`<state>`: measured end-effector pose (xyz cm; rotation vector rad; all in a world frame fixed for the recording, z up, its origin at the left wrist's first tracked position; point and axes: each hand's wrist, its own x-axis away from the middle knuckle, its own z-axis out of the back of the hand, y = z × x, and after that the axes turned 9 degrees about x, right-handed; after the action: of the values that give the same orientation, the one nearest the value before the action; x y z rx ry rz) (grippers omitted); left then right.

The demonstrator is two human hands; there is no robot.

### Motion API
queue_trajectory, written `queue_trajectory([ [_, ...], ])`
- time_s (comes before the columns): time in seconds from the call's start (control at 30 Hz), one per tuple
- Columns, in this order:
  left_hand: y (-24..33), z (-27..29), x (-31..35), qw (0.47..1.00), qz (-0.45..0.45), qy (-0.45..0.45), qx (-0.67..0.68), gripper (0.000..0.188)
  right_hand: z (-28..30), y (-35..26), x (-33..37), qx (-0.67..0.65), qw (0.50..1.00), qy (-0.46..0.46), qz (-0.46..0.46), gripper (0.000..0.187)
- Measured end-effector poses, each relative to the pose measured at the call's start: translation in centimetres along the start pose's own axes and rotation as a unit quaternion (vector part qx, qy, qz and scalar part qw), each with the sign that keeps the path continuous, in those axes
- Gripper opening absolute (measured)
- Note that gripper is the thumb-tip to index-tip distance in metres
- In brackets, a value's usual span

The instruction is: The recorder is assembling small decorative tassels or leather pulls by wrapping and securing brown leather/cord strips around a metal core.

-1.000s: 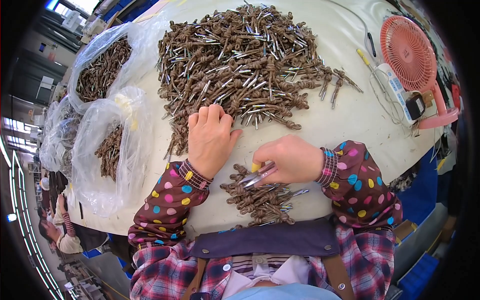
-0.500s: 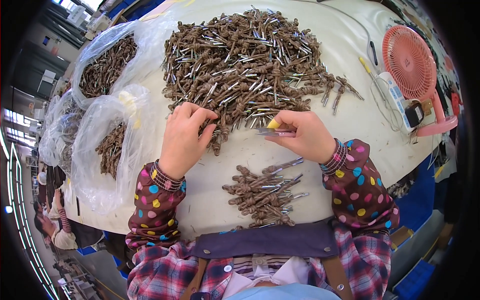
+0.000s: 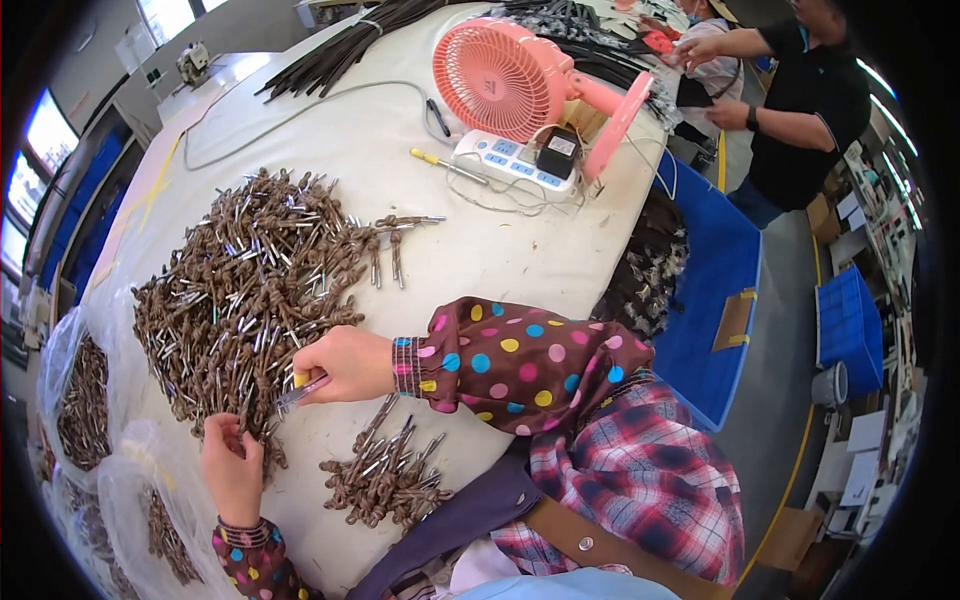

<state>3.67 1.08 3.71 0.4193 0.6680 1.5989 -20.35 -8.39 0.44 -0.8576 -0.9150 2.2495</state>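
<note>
Small cord pile laid nearest the body.
Left hand curled at near edge of big cord pile; cord pinch can't be confirmed. Snips gripped in right hand, blades pointed toward that edge. Pink fan placed farther back.

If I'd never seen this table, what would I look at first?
Probably the heap of brown knotted cords with shiny tips, on the picture's left. Then the pink fan, at the top middle. Next, maybe the polka-dot right sleeve near the middle, its right hand holding snips by the heap.
</note>
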Motion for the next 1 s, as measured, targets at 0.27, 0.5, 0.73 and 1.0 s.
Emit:
queue_trajectory([
  [0.27, 2.4, 1.2, 0.6, 0.929, 0.037, -0.063, 0.362, 0.018, 0.6, -1.8, 0.4, -0.008, 0.977, 0.188, 0.099, 0.03],
  [0.5, 2.2, -2.5, 0.8, 0.853, 0.104, -0.151, 0.489, 0.017, -0.9, 0.0, 0.9, 0.06, 0.994, 0.045, 0.073, 0.016],
  [0.73, 1.3, -3.0, 1.9, 0.949, -0.013, -0.1, 0.298, 0.019, -2.4, -0.4, 0.8, 0.072, 0.993, 0.068, 0.058, 0.016],
  [1.0, 2.7, -3.9, -0.2, 0.961, -0.097, -0.016, 0.257, 0.011, -0.9, -0.6, 1.0, -0.008, 0.997, 0.038, -0.068, 0.021],
])
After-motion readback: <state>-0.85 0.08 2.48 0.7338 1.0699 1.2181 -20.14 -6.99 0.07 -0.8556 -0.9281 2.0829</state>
